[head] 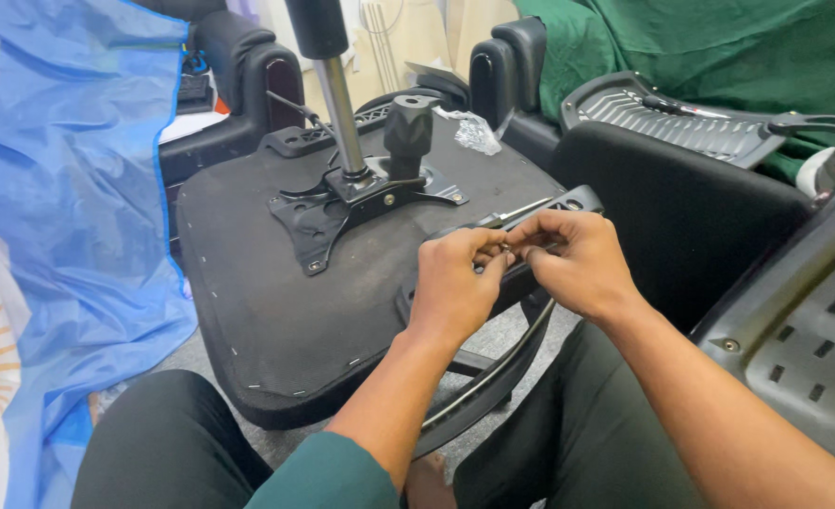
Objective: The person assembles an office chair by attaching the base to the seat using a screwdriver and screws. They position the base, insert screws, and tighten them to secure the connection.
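Small metal fastener (pixel 507 247), probably a screw or bolt; too small to tell which. It sits pinched between the fingertips of both hands, directly over the black plastic armrest (pixel 521 273) at the right edge of the upturned chair seat.

Left hand (pixel 455 287): grip clenched, thumb and forefinger closed on the fastener, knuckles up, wrist over the seat edge.

Right hand (pixel 576 259): fingers curled inward, grip also closed on the fastener from the other side. A thin metal tool shaft (pixel 521 212) runs out from behind the fingers toward upper right; whether this hand holds it cannot be told.

Armrest: lies across the seat edge, its curved lower arm dropping between the person's knees.

Chair seat (pixel 276 311): upside down, black fabric underside stapled along the rim. Black metal mechanism plate (pixel 342 207) is bolted near its middle, with the chrome gas-lift column (pixel 340 113) standing upright from it and a black knob (pixel 406 132) just beside.

Surroundings: crumpled clear plastic bag (pixel 477 132) at the seat's far edge; blue cloth (pixel 69 188) at left; green cloth (pixel 719 47) at upper right; perforated black chair back (pixel 804 349) at right.
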